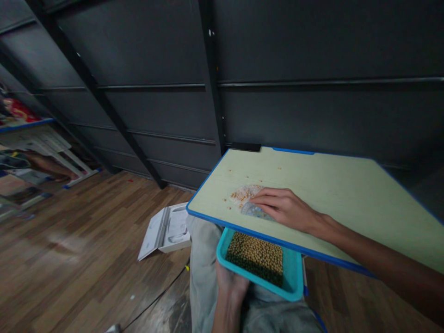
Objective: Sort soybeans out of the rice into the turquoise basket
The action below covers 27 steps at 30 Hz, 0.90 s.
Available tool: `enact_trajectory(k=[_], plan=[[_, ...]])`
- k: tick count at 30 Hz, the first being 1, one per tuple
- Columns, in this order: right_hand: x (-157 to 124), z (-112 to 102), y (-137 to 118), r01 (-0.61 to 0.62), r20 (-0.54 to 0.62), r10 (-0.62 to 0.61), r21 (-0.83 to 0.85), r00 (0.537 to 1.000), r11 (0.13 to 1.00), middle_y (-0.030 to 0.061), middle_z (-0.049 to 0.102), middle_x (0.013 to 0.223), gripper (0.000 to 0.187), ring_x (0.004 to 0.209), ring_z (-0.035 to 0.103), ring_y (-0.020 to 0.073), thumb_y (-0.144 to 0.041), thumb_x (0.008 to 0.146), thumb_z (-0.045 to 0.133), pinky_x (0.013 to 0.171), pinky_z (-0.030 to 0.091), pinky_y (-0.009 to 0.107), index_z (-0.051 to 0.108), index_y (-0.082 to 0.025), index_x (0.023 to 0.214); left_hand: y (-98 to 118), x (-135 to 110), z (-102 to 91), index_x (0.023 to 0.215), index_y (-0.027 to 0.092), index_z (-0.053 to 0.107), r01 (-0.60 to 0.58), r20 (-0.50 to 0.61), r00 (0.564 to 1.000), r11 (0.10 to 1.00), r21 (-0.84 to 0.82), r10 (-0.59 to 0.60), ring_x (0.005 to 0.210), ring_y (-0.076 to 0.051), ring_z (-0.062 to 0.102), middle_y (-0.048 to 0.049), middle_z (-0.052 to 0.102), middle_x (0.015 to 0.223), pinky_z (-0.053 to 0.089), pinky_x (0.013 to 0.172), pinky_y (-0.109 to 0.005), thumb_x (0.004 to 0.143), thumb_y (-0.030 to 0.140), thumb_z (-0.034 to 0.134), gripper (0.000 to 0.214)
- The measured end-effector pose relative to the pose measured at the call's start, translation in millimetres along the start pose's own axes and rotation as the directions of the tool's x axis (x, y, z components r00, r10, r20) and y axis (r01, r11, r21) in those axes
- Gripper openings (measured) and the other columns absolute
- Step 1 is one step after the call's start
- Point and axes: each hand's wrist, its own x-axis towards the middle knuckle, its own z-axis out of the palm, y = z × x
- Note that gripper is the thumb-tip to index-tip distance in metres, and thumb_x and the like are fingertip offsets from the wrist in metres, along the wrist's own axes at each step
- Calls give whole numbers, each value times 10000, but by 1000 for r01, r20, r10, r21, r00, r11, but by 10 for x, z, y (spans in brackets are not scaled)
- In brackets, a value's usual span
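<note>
My left hand [231, 280] grips a turquoise plastic tray [296, 277] from below, holding it over my lap just under the table's near edge. Many round tan beans [260, 252] fill the tray's visible bottom. On the table, my right hand [277, 203] has its fingers together and bent down, tips at a small spread of pale grains and tan beans [243, 194]. What the fingertips hold, if anything, is hidden. Partly under that hand lies a flat, clear, patterned piece [255, 210], perhaps a plastic lid or bag.
The pale tabletop [347, 185] has a blue rim, with a few stray beans and a black strip [245, 147] at its far edge. An opened white box [173, 229] and a cable [156, 298] lie on the wooden floor. Another person's leg [52, 166] shows beneath a table at left.
</note>
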Motion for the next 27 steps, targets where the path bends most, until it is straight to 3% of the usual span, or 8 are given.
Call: enact_trajectory(k=[12,19,23,27], plan=[[15,-9,20,-68,-23,66,-66,998,996,88,697,1135,313,1013,680,205,-155,983,505,911,574,399,661,-201,1250,9,-9,3,867,116,775,-6,-26,1000,999,-35,5,1107,-323,656,-124,779,934,454,1039,-472,862,249,561,252],[9,-27,46,-42,-22,40,-91,999,995,100,691,1144,320,1031,673,222,-141,973,511,899,576,423,659,-198,1251,17,-27,-10,793,149,769,-9,-15,1000,1000,-25,9,1124,-323,650,-110,781,925,450,1047,-487,835,207,580,202],[15,-63,1,-42,-93,41,-7,995,999,76,707,1119,299,1007,678,195,-163,982,511,884,578,380,678,-217,1225,47,-36,13,837,143,772,-3,-54,999,1000,-3,3,1133,-330,643,-106,782,928,462,1028,-500,866,249,555,243],[-19,-127,37,-78,-166,72,-30,983,996,75,711,1088,283,969,679,193,-174,983,513,867,571,372,695,-208,1196,87,-31,17,808,145,768,0,-77,997,1000,15,1,1137,-346,640,-125,780,942,465,1024,-513,841,265,584,222]])
